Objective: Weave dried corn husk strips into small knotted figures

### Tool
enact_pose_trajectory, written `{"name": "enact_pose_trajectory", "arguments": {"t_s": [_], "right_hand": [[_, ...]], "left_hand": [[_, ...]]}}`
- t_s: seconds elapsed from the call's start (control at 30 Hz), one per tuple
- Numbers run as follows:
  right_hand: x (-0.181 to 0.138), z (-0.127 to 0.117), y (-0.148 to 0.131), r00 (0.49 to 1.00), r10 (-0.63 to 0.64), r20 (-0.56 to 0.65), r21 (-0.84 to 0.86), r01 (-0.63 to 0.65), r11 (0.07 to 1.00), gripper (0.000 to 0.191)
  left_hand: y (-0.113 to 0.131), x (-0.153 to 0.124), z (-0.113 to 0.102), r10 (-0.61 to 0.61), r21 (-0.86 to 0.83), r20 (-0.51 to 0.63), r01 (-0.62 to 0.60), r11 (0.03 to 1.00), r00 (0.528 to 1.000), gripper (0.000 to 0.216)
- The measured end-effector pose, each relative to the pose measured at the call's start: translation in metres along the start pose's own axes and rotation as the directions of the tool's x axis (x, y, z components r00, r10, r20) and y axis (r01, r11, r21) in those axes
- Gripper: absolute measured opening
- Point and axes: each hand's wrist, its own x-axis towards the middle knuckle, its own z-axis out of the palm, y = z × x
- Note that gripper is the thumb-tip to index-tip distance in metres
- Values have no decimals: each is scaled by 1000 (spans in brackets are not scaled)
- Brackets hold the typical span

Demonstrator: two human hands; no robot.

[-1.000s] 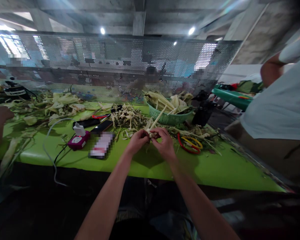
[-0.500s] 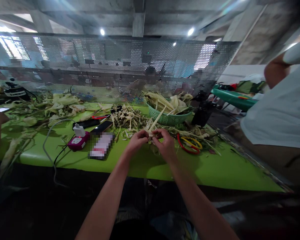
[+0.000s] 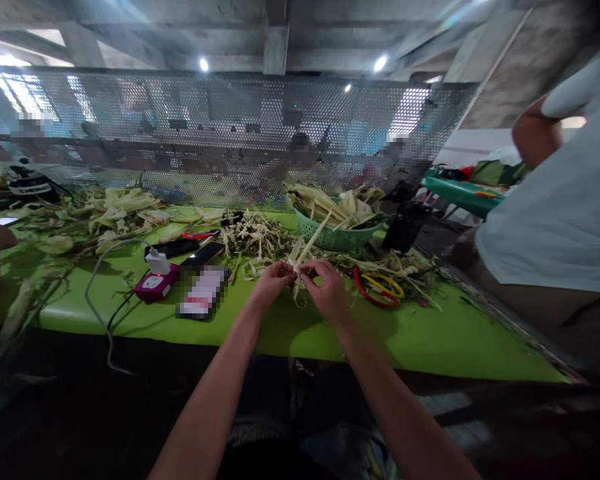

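Observation:
Pale strips of corn husk (image 3: 314,239) stick up from between my two hands, above the green table (image 3: 300,333). My left hand (image 3: 274,281) pinches the husk from one side. From the other side, my right hand (image 3: 327,285) grips it between thumb and fingers. Thin ends dangle below the fingertips. Just behind my hands lies a heap of small knotted husk pieces (image 3: 255,233). A green basket (image 3: 340,239) filled with dried husks stands behind them to the right. Red- and yellow-handled scissors (image 3: 380,288) rest beside my right hand.
Left of my hands lie a phone with a lit screen (image 3: 203,293), a dark phone (image 3: 203,255) and a purple power socket (image 3: 155,283) with a cable. Loose husks (image 3: 125,207) cover the back left. A perforated metal screen (image 3: 220,133) runs behind; a person (image 3: 555,200) stands at right.
My fingers have shifted slightly on the husk, and more of its curled end shows below them. The person at the right has moved a little to the left.

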Motion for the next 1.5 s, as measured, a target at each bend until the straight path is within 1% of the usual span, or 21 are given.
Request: {"name": "enact_pose_trajectory", "arguments": {"t_s": [0.27,0.47,0.6,0.7,0.77,0.87,0.93,1.0,1.03,1.07,1.13,1.2,1.23,1.37,1.5], "right_hand": [[0,0,8,998,34,-51,-64,-37,997,9],[-1,4,6,1000,-18,-17,-46,17,999,10],[-2,5,6,1000,-27,2,-35,27,999,10],[-2,5,5,1000,-23,13,-20,23,1000,12],[-2,6,5,1000,-9,24,7,9,1000,15],[-2,5,5,998,56,14,82,-57,995,26],[-2,4,7,991,126,-36,140,-120,983,33],[-1,2,9,974,211,-85,199,-191,961,34],[-1,1,11,961,261,-88,245,-233,941,32],[0,0,12,948,311,-70,300,-277,913,30],[1,0,14,923,384,16,408,-357,841,27],[2,2,15,908,407,100,467,-404,786,27],[3,3,15,905,407,123,477,-413,775,27],[3,6,16,898,415,146,508,-428,748,28],[2,7,19,887,431,163,514,-449,730,25]], "left_hand": [[5,-1,4,-22,42,14,22,999,1000,22],[5,-3,6,-43,76,-8,44,996,999,8],[8,-5,8,-50,93,16,48,995,999,2],[9,-7,9,-46,100,65,39,994,997,5],[9,-8,9,-44,95,71,37,995,996,11],[8,-8,8,-35,77,26,33,997,999,18],[8,-8,8,-28,58,-2,28,998,1000,21],[9,-9,8,-25,36,-5,25,999,1000,23],[9,-9,8,-25,24,1,25,999,1000,24],[10,-9,8,-26,12,9,26,1000,1000,25],[10,-10,8,-27,-12,23,27,1000,999,26],[10,-10,8,-26,-35,31,28,999,999,28],[10,-10,8,-26,-45,33,28,999,999,29],[11,-10,8,-32,-78,35,34,996,999,29],[12,-11,9,-46,-111,41,50,993,998,27]]}}
